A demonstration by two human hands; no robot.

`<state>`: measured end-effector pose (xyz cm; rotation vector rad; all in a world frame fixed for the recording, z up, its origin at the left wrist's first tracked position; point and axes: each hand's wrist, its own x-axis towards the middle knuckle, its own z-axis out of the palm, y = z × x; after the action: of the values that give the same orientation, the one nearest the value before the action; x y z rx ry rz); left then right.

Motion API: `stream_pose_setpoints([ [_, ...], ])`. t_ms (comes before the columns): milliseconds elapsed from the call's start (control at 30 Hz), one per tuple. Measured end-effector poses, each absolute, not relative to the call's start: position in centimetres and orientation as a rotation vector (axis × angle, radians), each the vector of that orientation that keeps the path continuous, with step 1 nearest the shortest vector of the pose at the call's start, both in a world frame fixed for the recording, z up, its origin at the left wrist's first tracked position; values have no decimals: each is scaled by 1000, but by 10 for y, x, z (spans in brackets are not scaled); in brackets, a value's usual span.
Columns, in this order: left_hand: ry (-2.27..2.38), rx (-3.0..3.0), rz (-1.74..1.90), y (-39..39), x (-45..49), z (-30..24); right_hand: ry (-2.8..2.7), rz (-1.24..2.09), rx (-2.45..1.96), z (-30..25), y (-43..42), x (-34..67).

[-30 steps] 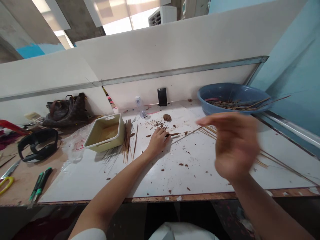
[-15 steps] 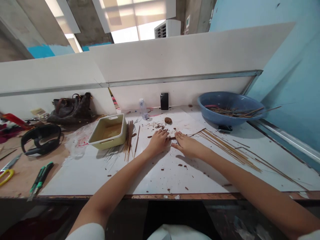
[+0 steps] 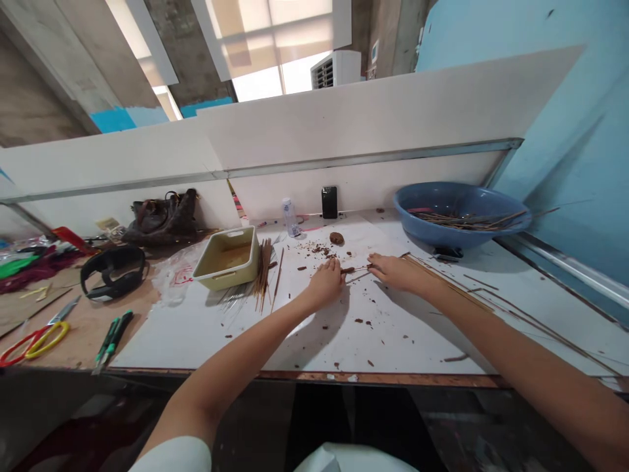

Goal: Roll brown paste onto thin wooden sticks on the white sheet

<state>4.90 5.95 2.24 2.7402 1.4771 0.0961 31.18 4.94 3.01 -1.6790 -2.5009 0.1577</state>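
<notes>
A thin stick (image 3: 361, 267), partly coated with dark brown clay-like paste, lies across the white sheet between my two hands. My left hand (image 3: 326, 285) is closed over its left end, close to a thick brown bit of the paste (image 3: 348, 270). Farther right, my right hand (image 3: 396, 271) has its fingertips closed on the stick. The fingers partly hide both ends. Brown crumbs (image 3: 322, 250) and a round brown lump (image 3: 337, 238) lie just beyond my hands. Tan bare sticks (image 3: 449, 283) run beneath my right forearm.
At left are a green basin (image 3: 226, 278) of brownish liquid, brown sticks (image 3: 264, 272), a plastic bag (image 3: 174, 275), cutters (image 3: 113, 337), scissors (image 3: 46, 334), headphones (image 3: 113, 272) and a handbag (image 3: 164, 219). Behind stand a bottle (image 3: 291, 219) and phone (image 3: 329, 202). A blue basin (image 3: 457, 226) holds sticks.
My hands have moved apart along the stick, the right one outward, so more of the stick shows between them. The view has turned slightly left.
</notes>
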Motion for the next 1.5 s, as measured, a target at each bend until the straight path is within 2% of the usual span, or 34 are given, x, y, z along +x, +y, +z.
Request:
stream_pose_setpoints([
  [233,1456,2816,260,35,38,-14,-2492,74,-1572,8,32,307],
  [533,1420,2798,534,44,27,3,-2506,24,-1492,15,41,310],
  [933,1468,2746,490,42,1,18,-2542,91,-1486,14,55,308],
  [1167,1446,2698,524,38,-19,22,-2610,300,-1376,24,54,308],
  [1367,1458,2631,531,38,-36,34,-2643,266,-1486,31,50,305],
  [1500,1483,2575,525,33,-47,45,-2696,190,-1407,31,43,298],
])
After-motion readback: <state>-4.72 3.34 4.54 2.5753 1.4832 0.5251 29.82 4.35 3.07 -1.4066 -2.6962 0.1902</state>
